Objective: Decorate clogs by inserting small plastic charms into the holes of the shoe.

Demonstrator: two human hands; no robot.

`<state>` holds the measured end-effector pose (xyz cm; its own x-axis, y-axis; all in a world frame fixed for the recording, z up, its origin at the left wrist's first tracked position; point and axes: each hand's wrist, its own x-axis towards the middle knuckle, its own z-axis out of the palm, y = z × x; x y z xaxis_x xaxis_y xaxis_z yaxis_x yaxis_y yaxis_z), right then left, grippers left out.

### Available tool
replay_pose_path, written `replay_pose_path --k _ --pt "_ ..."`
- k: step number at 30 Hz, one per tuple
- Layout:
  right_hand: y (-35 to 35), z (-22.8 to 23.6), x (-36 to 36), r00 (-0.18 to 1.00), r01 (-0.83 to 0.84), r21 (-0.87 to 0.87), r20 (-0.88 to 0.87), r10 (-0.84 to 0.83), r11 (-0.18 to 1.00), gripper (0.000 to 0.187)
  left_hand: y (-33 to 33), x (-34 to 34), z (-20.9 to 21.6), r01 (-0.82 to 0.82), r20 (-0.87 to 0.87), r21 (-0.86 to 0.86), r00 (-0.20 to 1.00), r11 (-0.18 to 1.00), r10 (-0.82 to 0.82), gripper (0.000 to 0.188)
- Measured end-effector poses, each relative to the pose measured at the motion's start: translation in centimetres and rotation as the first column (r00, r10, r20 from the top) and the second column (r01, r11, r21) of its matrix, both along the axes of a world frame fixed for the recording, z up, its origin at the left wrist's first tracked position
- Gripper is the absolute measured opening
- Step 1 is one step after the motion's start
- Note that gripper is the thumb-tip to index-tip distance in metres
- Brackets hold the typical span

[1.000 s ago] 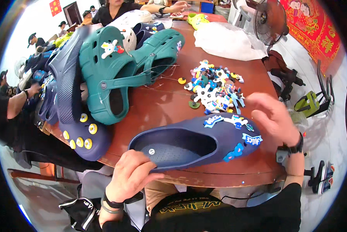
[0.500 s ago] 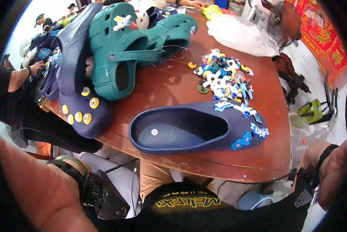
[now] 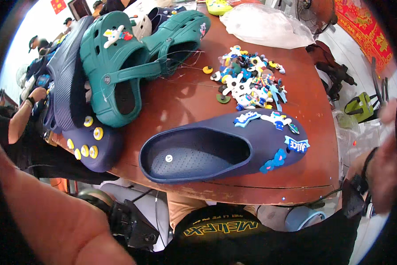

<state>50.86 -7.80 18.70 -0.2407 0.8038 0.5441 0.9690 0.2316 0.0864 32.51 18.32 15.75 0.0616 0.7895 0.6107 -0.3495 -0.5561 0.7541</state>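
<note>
A dark navy clog (image 3: 198,174) lies on its sole on the red-brown table, its toe to the right. Several charms in blue, white and green sit on its toe part, one a blue ribbon (image 3: 296,144). My left hand (image 3: 52,212) fills the lower left, very near the camera and off the table, its fingers outside the picture. At the right rim is my right hand (image 3: 384,154), blurred and partly cut off, its fingers not readable. Neither hand touches the clog. Beyond it lies a heap of colourful shoe charms (image 3: 251,79).
Green clogs (image 3: 114,70) lean at the left back by a navy clog (image 3: 97,154) with yellow ring charms. A white plastic bag (image 3: 265,26) and a yellow-green shoe (image 3: 218,6) lie at the far edge. Another person's arm (image 3: 21,119) is at the left; a fan (image 3: 313,15) stands behind.
The view has shifted slightly, so the table's things sit a little farther left. My hands stay near the rims. The clog and charms look unchanged on the table.
</note>
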Motion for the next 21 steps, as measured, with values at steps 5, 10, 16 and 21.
replay_pose_path --k 5,10,16,21 --pt "3.3 -5.9 3.8 0.953 0.258 -0.370 -0.053 -0.298 0.892 0.097 3.3 -4.0 -7.7 0.463 -0.564 0.773 0.815 0.434 0.135 0.069" --pt "3.7 -12.0 4.4 0.869 0.033 -0.530 -0.403 -0.286 0.847 0.108 -1.7 -1.0 -12.6 0.617 -0.770 0.431 0.632 0.658 -0.088 0.051" --pt "4.0 -13.1 5.8 0.832 -0.078 -0.481 -0.514 -0.208 0.873 0.103 -1.2 -0.5 -14.5 0.543 -0.714 0.546 0.700 0.638 0.014 0.044" --pt "6.7 -12.8 6.9 0.781 -0.206 -0.480 -0.605 -0.153 0.853 0.083 -1.1 -0.4 -14.5 0.522 -0.705 0.553 0.709 0.650 0.030 0.032"
